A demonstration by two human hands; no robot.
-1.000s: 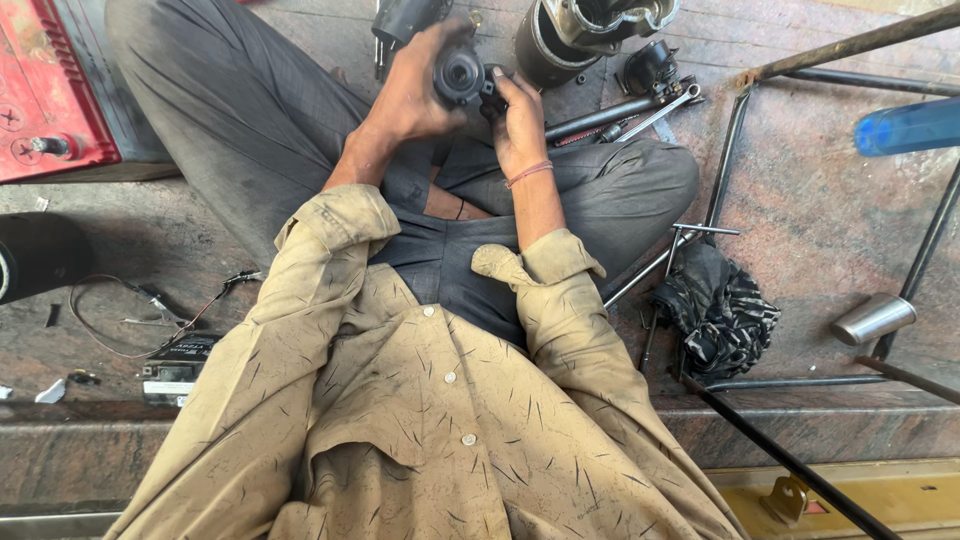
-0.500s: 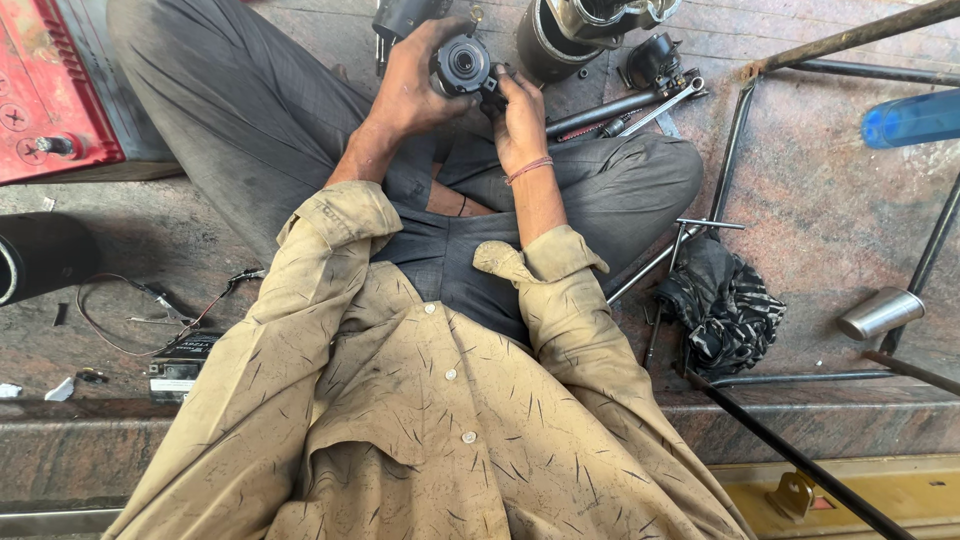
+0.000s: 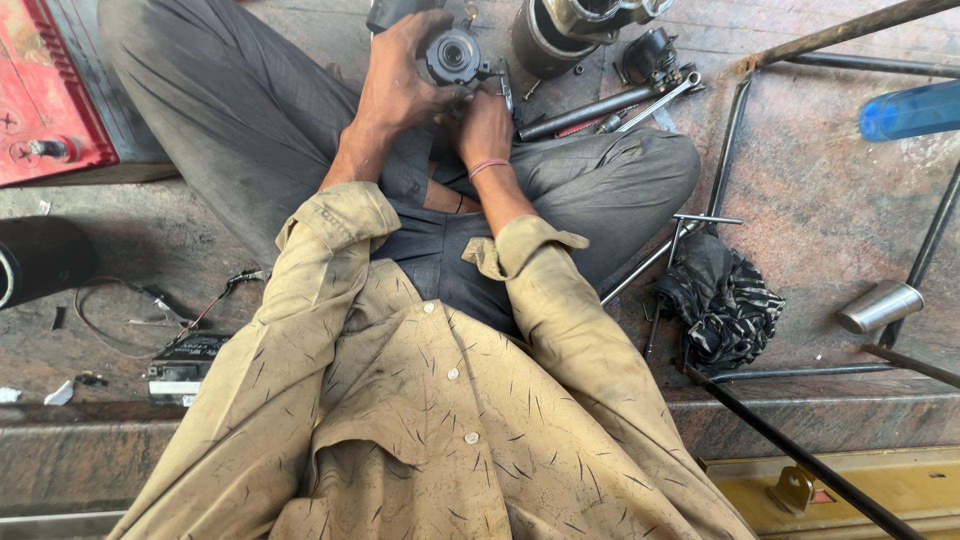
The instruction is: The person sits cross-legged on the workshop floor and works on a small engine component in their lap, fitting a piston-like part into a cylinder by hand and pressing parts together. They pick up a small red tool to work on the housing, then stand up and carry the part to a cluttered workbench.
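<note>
- While the left hand (image 3: 400,85) grips the round metal part (image 3: 452,57) as before, the right hand (image 3: 485,120) now presses against its lower side (fingers curled).
- Part held above the lap; position almost unchanged.

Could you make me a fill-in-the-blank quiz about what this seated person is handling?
1. Both hands hold a round dark metal ____ part.
2. The right hand wears a ____ wristband.
3. The blue plastic bottle lies to the person's ____.
4. The black-and-white patterned cloth lies on the ____ floor.

Missing words: machine; pink; right; stone
</note>
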